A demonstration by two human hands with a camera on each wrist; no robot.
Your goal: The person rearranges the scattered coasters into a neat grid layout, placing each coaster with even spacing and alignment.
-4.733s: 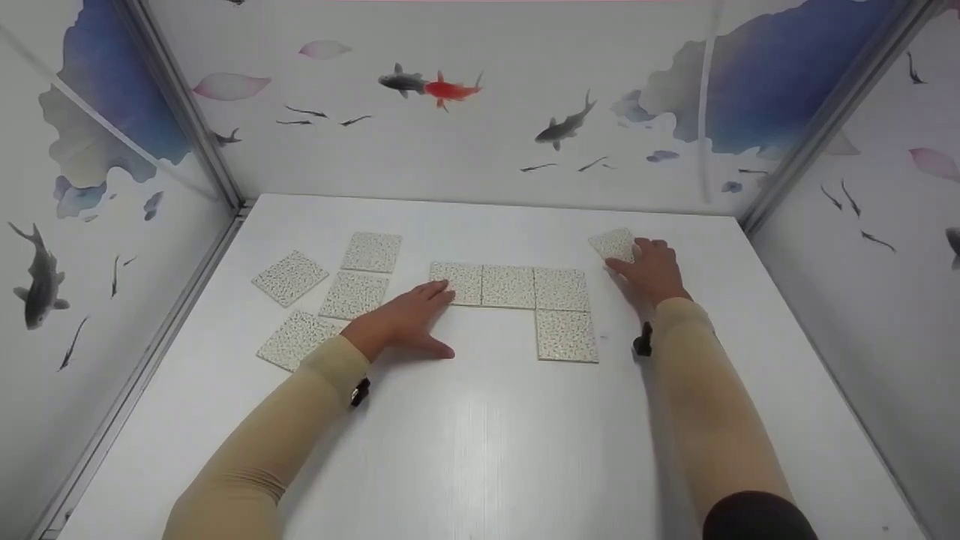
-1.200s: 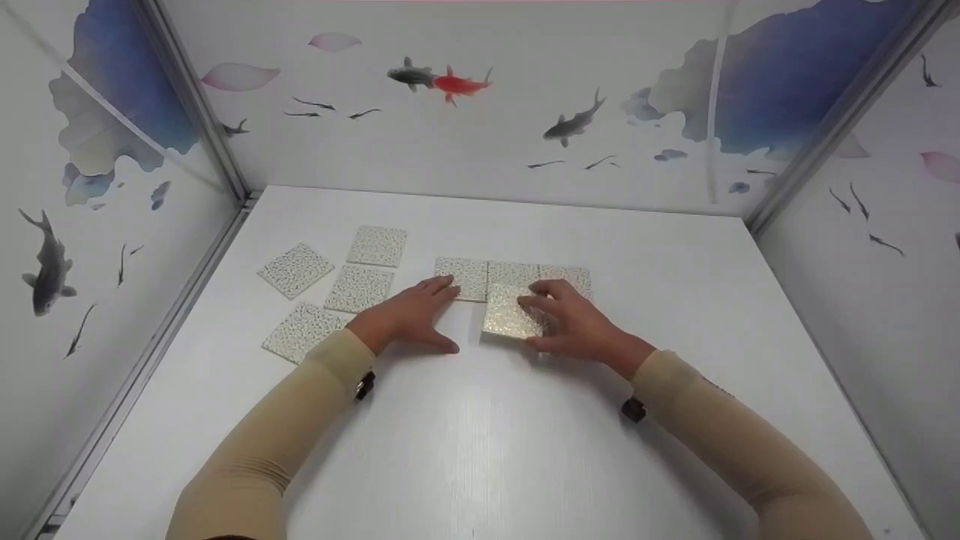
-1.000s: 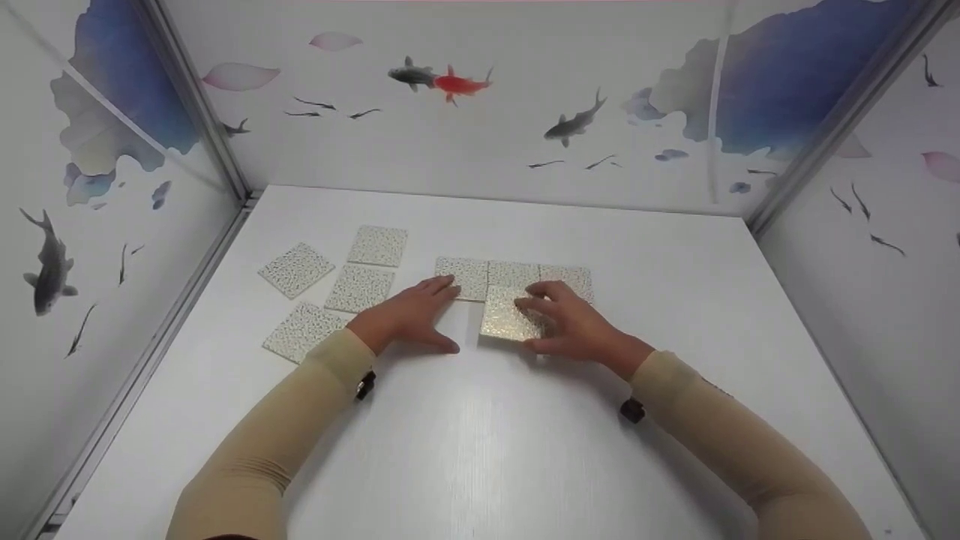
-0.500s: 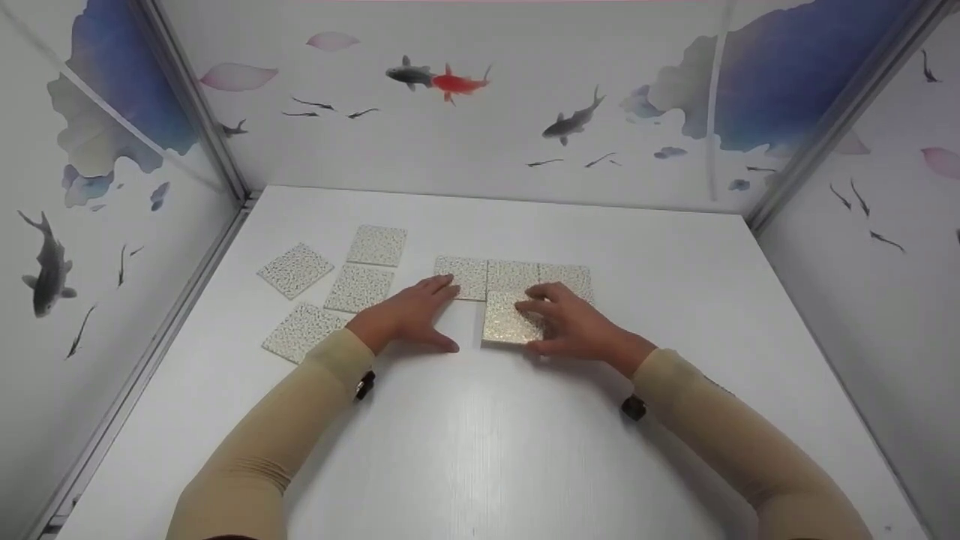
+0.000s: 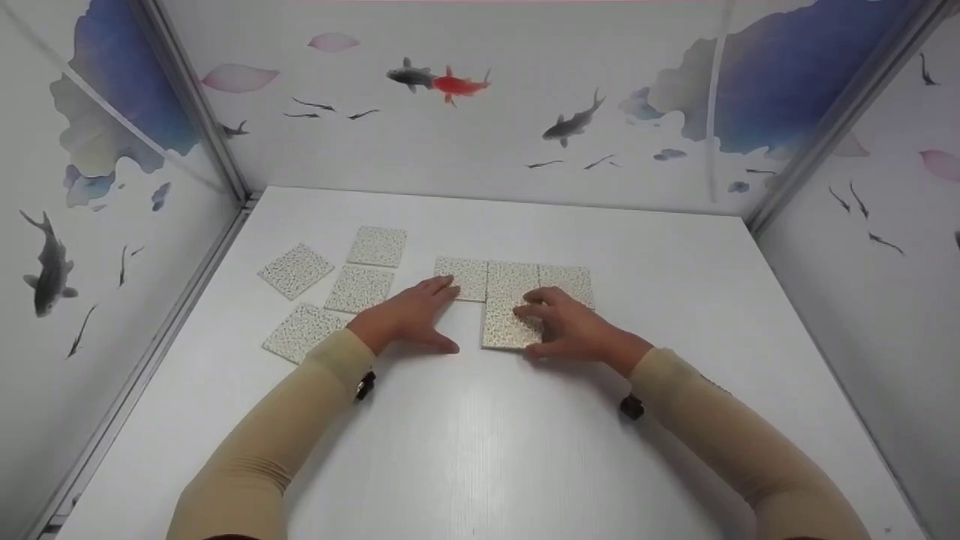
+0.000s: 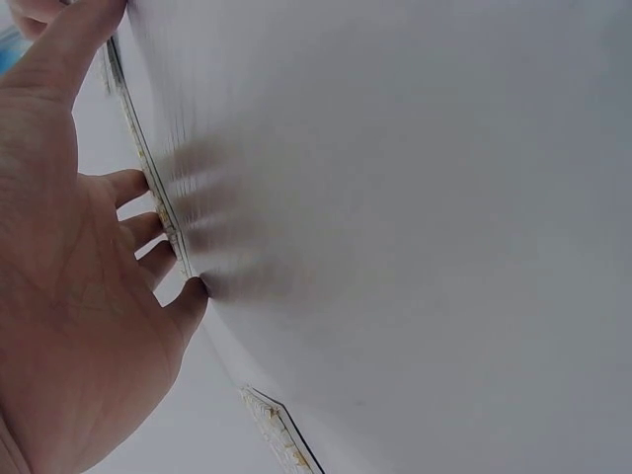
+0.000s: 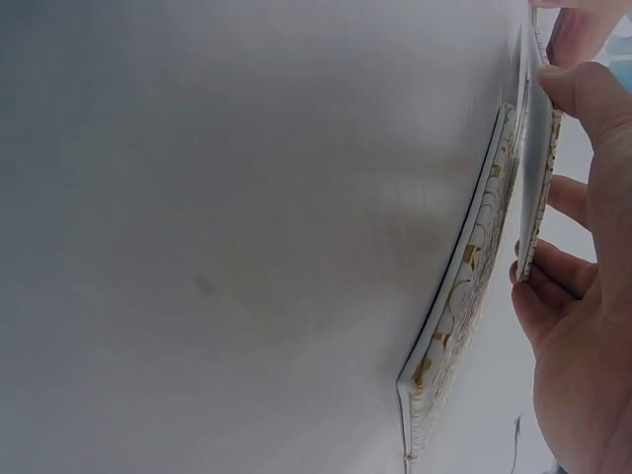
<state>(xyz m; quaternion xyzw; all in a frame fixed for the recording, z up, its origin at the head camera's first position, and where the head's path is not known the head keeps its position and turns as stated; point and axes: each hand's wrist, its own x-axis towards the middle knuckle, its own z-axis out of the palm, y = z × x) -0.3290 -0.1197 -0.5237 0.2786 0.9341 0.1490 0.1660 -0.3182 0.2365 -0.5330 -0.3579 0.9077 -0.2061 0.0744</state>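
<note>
The left hand [image 5: 409, 315] is laid palm down, its fingers extended and relaxed, its thumb spread toward the right hand [image 5: 577, 326]. The left-end tile [image 5: 465, 276] of a row of three is touched by its fingertips. By the right hand, turned inward, a speckled held tile [image 5: 504, 324] is pinched between the thumb at the near edge and the bent fingers; in the right wrist view it is seen tilted and raised off the table [image 5: 450, 435]. It is held between the two hands, nearer than the middle tile [image 5: 511, 274]. The right-end tile [image 5: 568, 279] is partly covered by the right hand's fingers. Both forearms are angled inward, covered by beige sleeves [image 5: 247, 457]. Left of the left hand, four tiles [image 5: 358, 287] are spread.
</note>
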